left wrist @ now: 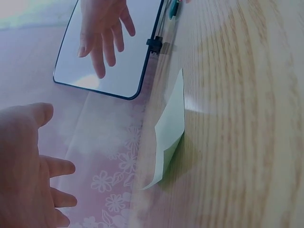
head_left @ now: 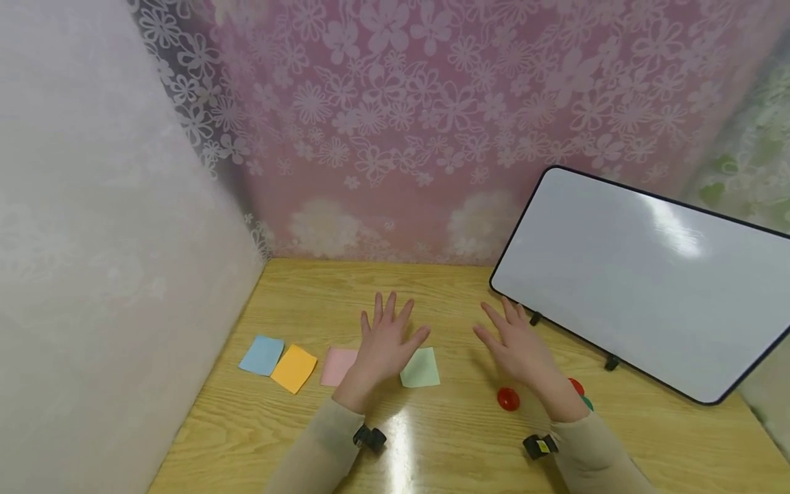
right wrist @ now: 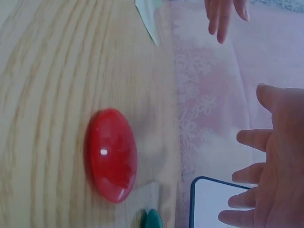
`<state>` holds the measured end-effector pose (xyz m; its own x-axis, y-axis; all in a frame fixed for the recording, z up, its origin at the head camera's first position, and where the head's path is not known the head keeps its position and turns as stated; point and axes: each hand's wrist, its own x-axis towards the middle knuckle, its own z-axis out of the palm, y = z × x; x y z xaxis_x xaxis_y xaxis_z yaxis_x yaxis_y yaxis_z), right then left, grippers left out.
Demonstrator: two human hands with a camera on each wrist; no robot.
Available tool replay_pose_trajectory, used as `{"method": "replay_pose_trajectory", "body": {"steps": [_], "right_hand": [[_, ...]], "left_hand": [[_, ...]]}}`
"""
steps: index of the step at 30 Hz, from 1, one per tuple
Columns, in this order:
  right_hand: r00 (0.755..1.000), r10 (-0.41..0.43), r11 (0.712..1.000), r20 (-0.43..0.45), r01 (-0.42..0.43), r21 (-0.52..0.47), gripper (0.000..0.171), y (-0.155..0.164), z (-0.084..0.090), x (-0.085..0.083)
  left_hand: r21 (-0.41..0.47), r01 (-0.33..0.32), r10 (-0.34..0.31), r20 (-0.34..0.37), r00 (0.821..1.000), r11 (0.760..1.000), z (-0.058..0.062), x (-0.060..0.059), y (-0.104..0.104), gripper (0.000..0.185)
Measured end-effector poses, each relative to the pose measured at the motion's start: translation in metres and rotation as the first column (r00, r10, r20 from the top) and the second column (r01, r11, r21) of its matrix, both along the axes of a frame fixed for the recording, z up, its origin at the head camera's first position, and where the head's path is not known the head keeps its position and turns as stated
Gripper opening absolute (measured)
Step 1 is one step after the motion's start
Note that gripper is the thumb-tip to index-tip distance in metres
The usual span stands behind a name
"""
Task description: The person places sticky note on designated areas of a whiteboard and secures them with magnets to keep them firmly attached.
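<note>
Both your hands hover spread over the counter (head_left: 432,446), holding nothing: left hand (head_left: 385,343) between pink note (head_left: 336,365) and green note (head_left: 421,368), red magnet (head_left: 508,398) at 7 o'clock of right hand (head_left: 521,350).

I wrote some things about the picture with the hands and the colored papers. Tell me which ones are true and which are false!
1. Both hands, the left hand and the right hand, hold nothing. True.
2. The whiteboard has writing on it. False: it is blank.
3. Four sticky notes lie on the table. True.
4. The red magnet is on the whiteboard. False: it lies on the table.
5. The blue note is beside the green note. False: it is beside the orange note.
</note>
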<state>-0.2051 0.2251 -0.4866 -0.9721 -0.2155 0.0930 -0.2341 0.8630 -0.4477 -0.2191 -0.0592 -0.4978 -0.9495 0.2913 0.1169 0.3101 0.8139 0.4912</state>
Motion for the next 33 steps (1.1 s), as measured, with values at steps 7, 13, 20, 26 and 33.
{"method": "replay_pose_trajectory", "body": {"steps": [7,13,20,26,33], "right_hand": [[1.0,0.018,0.999,0.006,-0.018,-0.051,0.069,0.018,0.003,0.003],[0.997,0.032,0.992,-0.065,-0.04,-0.116,0.056,0.04,0.007,0.009],[0.998,-0.062,0.989,-0.019,0.059,-0.138,0.056,0.072,0.017,0.018],[0.996,-0.08,0.984,-0.045,0.072,-0.163,0.054,0.104,0.026,0.023],[0.979,-0.203,0.963,-0.033,0.194,-0.187,0.057,0.142,0.04,0.032]], "left_hand": [[0.038,0.014,-0.014,0.001,1.0,0.999,-0.001,0.0,0.001,0.075],[0.074,0.027,-0.025,-0.025,0.999,0.997,-0.004,-0.002,0.0,0.067],[0.219,0.021,-0.029,0.03,0.999,0.976,0.0,-0.002,0.0,0.057],[0.339,-0.009,-0.022,0.086,0.996,0.941,0.001,-0.002,-0.003,0.053],[0.469,0.012,-0.045,0.058,0.997,0.883,0.003,-0.005,-0.007,0.043]]}}
